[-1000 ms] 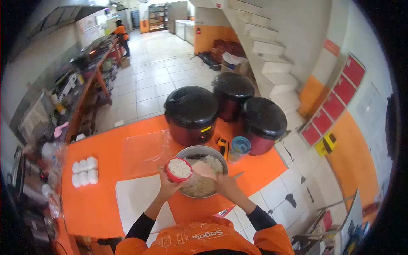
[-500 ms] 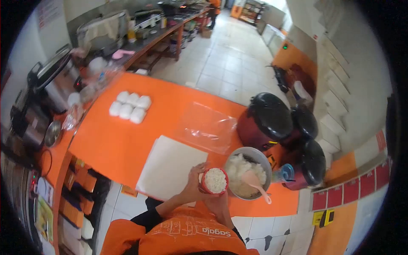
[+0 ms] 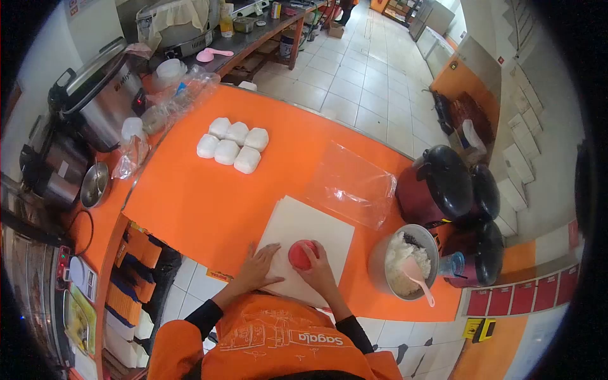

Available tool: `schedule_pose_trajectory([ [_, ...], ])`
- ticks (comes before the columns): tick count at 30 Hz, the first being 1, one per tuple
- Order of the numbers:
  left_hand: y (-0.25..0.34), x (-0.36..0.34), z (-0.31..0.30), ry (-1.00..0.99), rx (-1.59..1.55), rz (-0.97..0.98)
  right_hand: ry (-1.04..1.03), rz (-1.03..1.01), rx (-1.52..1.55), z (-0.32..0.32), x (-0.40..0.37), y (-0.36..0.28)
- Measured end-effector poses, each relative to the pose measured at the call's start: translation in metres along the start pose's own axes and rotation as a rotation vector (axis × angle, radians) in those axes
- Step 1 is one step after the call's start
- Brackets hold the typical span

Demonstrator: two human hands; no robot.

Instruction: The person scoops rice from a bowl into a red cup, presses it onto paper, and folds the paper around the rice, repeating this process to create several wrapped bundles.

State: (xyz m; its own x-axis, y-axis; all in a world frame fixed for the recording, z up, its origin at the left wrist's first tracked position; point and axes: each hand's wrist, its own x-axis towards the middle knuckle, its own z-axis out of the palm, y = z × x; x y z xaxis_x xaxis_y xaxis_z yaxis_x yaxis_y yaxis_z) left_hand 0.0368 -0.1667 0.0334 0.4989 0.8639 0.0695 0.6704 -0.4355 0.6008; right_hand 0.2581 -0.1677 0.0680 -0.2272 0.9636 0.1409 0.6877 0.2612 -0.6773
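Note:
A small red cup sits upside down on a stack of pale wrapping paper. Around its side and base curl the fingers of my right hand. My left hand lies flat on the paper's left part, fingers spread, holding nothing. Whatever is under the cup is hidden. To the right stands a metal pot of white rice, with a pink rice paddle resting in it.
Several white wrapped packets sit together on the orange table. A clear plastic bag lies beyond the paper. Dark red rice cookers and a blue-tinted plastic cup stand at right. More cookers line the left.
The rice-filled red cup, earlier held upright in both hands, is now turned over on the paper under my right hand. My left hand has let go and moved onto the paper.

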Motion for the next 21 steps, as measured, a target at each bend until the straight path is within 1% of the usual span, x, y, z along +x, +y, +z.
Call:
schedule_pose_trajectory([
  [3, 0.0, -0.001, 0.001, 0.021, -0.059, 0.019, -0.083, -0.082, 0.03, -0.005, 0.0, 0.012],
  [6, -0.001, 0.003, 0.0, 0.019, -0.086, 0.054, -0.168, -0.144, -0.001, -0.015, 0.002, 0.011],
  [8, -0.009, 0.001, 0.007, -0.005, -0.076, 0.042, -0.117, -0.137, 0.018, -0.027, 0.003, -0.006],
  [12, 0.016, 0.002, -0.007, -0.004, 0.035, 0.073, -0.037, -0.068, 0.044, -0.046, 0.006, -0.016],
  [14, 0.028, 0.006, -0.007, -0.011, 0.073, 0.117, 0.227, -0.01, 0.052, -0.067, -0.004, -0.008],
  [15, 0.033, 0.008, -0.005, 0.046, -0.122, 0.103, 0.355, 0.015, 0.057, -0.081, -0.009, -0.001],
  [17, 0.044, 0.01, -0.001, 0.158, -0.515, 0.073, 0.737, 0.194, 0.199, -0.111, -0.023, 0.013],
  [19, 0.06, 0.017, -0.006, 0.28, -0.579, 0.076, 0.923, 0.3, -0.389, -0.154, -0.04, 0.019],
  [20, 0.065, 0.02, -0.007, 0.341, -0.612, 0.077, 0.881, 0.34, -0.469, -0.167, -0.048, 0.028],
  [21, 0.064, 0.022, -0.006, 0.317, -0.619, 0.082, 0.838, 0.38, -0.547, -0.178, -0.057, 0.034],
])
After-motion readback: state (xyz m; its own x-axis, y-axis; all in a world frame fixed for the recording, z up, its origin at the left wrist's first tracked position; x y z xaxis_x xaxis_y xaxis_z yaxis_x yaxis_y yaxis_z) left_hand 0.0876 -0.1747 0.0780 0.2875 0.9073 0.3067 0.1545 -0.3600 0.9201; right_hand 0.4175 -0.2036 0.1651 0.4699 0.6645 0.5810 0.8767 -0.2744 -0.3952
